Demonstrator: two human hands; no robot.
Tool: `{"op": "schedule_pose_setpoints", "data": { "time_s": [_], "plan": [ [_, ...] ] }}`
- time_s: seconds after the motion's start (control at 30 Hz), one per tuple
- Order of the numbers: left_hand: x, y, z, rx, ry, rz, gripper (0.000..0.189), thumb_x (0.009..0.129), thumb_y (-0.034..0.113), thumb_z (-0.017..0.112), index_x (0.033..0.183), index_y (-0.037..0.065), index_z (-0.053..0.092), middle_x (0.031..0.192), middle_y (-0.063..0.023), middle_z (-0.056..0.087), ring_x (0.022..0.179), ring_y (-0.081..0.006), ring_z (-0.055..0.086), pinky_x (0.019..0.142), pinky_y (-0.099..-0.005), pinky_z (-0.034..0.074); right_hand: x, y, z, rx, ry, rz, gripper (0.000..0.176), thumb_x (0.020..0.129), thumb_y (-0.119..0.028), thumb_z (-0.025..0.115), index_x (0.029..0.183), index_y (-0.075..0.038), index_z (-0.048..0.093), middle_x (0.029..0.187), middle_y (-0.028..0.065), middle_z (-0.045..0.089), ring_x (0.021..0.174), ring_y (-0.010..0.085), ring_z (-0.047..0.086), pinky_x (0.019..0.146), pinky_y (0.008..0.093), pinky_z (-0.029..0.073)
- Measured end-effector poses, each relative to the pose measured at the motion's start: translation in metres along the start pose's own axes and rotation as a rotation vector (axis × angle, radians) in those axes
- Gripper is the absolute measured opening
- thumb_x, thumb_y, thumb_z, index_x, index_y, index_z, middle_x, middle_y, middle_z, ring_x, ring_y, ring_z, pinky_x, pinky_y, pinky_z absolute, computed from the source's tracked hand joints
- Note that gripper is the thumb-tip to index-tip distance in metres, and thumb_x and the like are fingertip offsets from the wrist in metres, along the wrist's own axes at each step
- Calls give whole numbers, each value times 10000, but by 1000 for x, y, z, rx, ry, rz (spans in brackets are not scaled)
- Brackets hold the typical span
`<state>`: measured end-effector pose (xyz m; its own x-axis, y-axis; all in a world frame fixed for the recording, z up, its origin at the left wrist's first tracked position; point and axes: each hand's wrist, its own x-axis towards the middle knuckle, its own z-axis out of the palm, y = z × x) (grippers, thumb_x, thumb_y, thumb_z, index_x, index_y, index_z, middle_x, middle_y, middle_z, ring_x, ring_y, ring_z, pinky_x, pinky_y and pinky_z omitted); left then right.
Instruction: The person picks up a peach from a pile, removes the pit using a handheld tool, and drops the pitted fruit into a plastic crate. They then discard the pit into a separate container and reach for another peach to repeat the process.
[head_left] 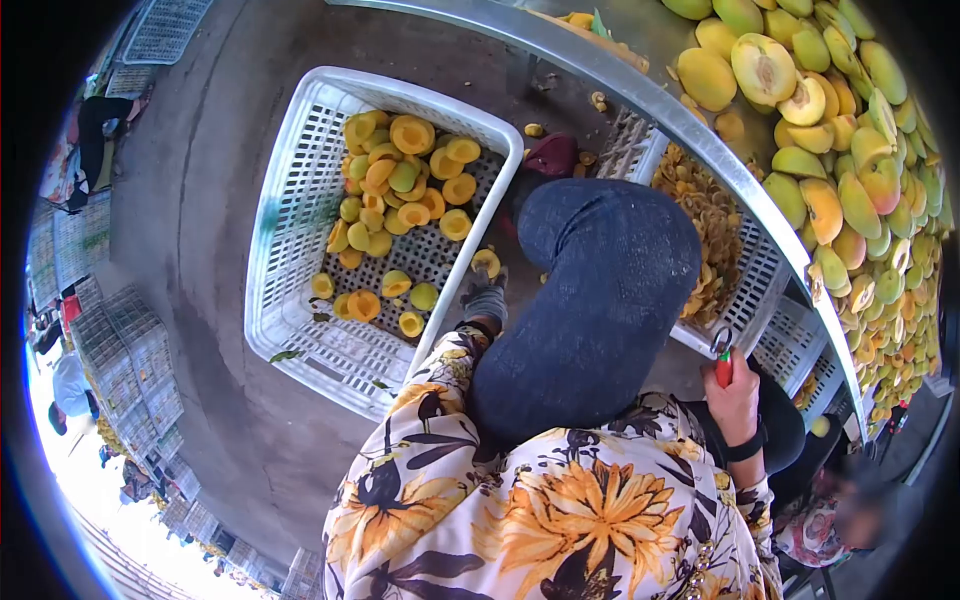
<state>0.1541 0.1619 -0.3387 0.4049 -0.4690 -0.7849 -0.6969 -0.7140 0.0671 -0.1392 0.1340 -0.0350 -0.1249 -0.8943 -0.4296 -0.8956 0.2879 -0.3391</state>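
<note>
At the right side wall of a white plastic crate [262, 290], my left hand [486, 298], in a greyish glove, has its fingers closed on a yellow peach half [486, 263]. The hollow cut face of that half points up. Several pitted peach halves [385, 180] lie in the crate, mostly toward its far end. My right hand [735, 402] grips the red handle of a pitting spoon [722, 362], whose metal loop points up and away from me. It is near the metal table's edge, apart from any fruit.
A metal table [690, 110] curves along the right, heaped with peaches [850, 150], some cut. Below it stands a crate of brown pits or scraps [705, 220]. Stacked crates [125, 360] line the left. Another person [815, 525] sits at lower right.
</note>
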Motion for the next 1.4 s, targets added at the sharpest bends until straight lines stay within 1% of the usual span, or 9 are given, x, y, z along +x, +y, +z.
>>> {"op": "schedule_pose_setpoints", "data": {
  "time_s": [0.07, 0.13, 0.2, 0.37, 0.63, 0.9, 1.0, 1.2, 1.4],
  "plan": [
    [14, 9, 5, -4, 10, -29, 523, 856, 421, 428, 1306, 163, 364, 1263, -138, 453, 1141, -320, 446, 927, -436, 371, 1, -5, -1, -30, 3, -3, 195, 716, -101, 622, 790, 10, 479, 573, 218, 474, 530, 388, 499, 494, 362, 411],
    [29, 7, 0, 208, -30, 213, 443, 888, 375, 355, 1295, 204, 375, 1281, -117, 446, 1147, -352, 445, 983, -464, 313, 0, -8, -1, 8, 8, 18, 198, 715, -103, 624, 795, 11, 483, 585, 221, 488, 540, 388, 511, 497, 365, 413],
    [86, -18, 59, 334, 391, 352, 412, 869, 289, 432, 1249, 128, 440, 1175, -101, 531, 992, -279, 563, 881, -446, 431, -1, -14, -2, -15, -21, 46, 197, 715, -102, 625, 851, -4, 520, 618, 220, 519, 585, 386, 549, 527, 360, 438],
    [98, -3, 56, 323, 137, 287, 404, 863, 275, 452, 1233, 115, 452, 1146, -103, 542, 966, -269, 570, 857, -429, 442, -5, -20, -2, -36, -84, 139, 222, 714, -99, 621, 902, -9, 545, 663, 213, 547, 623, 372, 577, 560, 350, 457],
    [91, -3, 48, 232, 20, 270, 390, 852, 252, 483, 1209, 93, 472, 1100, -107, 560, 924, -254, 580, 820, -403, 460, 3, -21, 5, 10, -100, 142, 271, 704, -101, 620, 950, -6, 558, 694, 219, 568, 667, 369, 591, 592, 359, 467],
    [58, -30, 33, 23, -162, 456, 377, 842, 229, 514, 1184, 71, 492, 1054, -111, 578, 882, -238, 591, 783, -377, 479, -11, -19, 8, 22, -36, 1, 272, 721, -137, 606, 958, -24, 536, 779, 223, 588, 722, 396, 574, 625, 428, 461],
    [45, -47, 15, -65, -245, 513, 372, 838, 220, 525, 1175, 63, 499, 1036, -112, 585, 867, -233, 595, 769, -367, 485, -23, -10, 11, 46, -61, -6, 267, 719, -128, 595, 955, -19, 536, 732, 212, 577, 700, 391, 568, 635, 422, 463],
    [4, -82, -32, -212, -359, 545, 363, 830, 203, 549, 1156, 47, 514, 1002, -115, 598, 835, -221, 603, 742, -347, 499, -48, 4, 8, 178, 142, -141, 280, 700, -109, 617, 947, 2, 543, 846, 169, 584, 779, 347, 574, 685, 377, 465],
    [-69, -84, -95, -311, -339, 571, 354, 822, 185, 572, 1138, 31, 529, 967, -118, 611, 804, -209, 611, 714, -328, 513, -82, 26, 3, 251, 366, -274, 278, 701, -97, 635, 939, 16, 547, 900, 168, 583, 794, 348, 577, 691, 353, 474]
  ]
}}
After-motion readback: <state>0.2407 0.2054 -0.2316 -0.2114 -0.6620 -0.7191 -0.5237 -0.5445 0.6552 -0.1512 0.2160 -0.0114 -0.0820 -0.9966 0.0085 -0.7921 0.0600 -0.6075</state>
